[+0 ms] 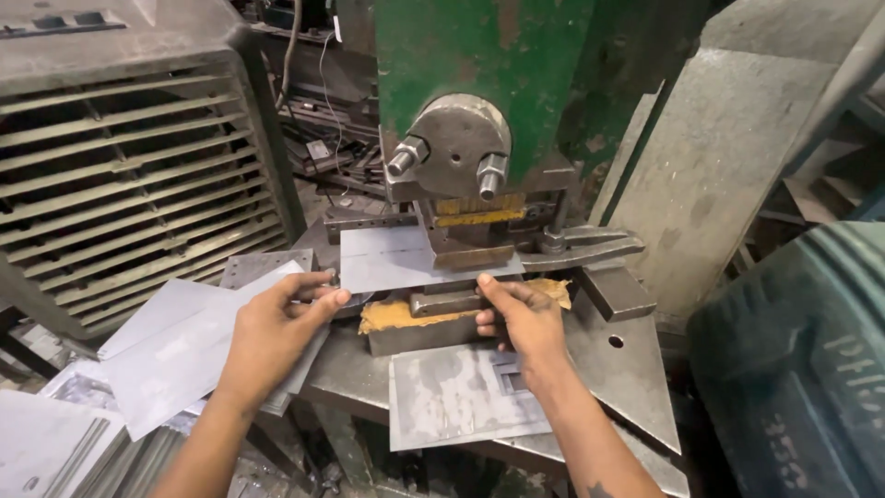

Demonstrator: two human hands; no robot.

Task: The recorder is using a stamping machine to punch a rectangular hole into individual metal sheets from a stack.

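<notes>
Green press (pixel 479 65) w/ grey ram head over the die. Thin metal sheet (pixel 396 258) lies flat under the ram, long axis running left-right, just ahead of both hands. Left hand (pixel 272 332) pinches its left edge; right hand (pixel 521 318) grips the front-right edge, fingers curled under. Both equally near. More sheets stacked on bench (pixel 636 387) at left.

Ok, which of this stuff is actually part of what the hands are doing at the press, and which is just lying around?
In use:
left hand and right hand, both steadying the metal sheet
green press, with its die over the sheet

Lying about:
stack of cut sheets under the left hand
punched sheet on the press table
louvred grey cabinet
dark drum
</notes>
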